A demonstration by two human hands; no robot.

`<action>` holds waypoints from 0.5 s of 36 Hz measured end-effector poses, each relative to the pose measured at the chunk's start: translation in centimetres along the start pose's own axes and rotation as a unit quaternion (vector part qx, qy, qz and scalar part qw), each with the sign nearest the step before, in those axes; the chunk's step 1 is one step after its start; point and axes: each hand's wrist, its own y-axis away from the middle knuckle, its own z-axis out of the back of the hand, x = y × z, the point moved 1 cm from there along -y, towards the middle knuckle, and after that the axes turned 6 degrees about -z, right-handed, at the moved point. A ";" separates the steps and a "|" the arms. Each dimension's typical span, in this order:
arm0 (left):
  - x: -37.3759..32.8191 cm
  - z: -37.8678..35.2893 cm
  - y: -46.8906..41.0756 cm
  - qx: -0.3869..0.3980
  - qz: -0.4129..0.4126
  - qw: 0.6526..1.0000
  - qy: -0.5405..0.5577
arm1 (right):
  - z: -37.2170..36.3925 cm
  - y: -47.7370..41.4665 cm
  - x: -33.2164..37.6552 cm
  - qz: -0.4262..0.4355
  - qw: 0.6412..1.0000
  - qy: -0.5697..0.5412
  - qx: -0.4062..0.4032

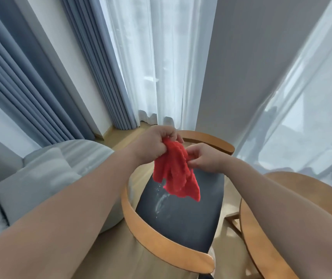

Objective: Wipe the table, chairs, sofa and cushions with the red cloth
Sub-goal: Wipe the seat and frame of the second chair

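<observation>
Both arms reach forward. The left hand (154,143) is fisted round the top of the red cloth (171,172), and the right hand (205,158) pinches its right edge. The cloth hangs above the dark seat of a wooden-armed chair (181,216), which bears a whitish smear (161,200). A round wooden surface (261,222) stands at the near right, and a grey sofa (86,151) with a cushion (36,184) at the left. Blue curtains (40,81) and sheer curtains (161,57) hang at the far side.

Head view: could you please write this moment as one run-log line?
left hand: grips red cloth | right hand: pinches its edge | red cloth: hangs over chair seat | chair seat: whitish smear showing
</observation>
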 end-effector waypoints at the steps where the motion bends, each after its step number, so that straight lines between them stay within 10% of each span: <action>1: 0.5 0.2 -0.4 -0.005 0.006 1.000 -0.006 | 0.4 -0.2 -0.3 -0.002 1.000 -0.007 0.008; 12: 8.0 -1.3 -7.2 -0.067 0.239 0.965 -0.087 | 7.2 -3.0 -4.9 -0.034 0.969 -0.194 0.149; 18: 10.6 -4.0 -8.8 -0.037 0.350 0.930 0.109 | 9.6 -3.7 -8.7 -0.042 0.980 -0.152 0.118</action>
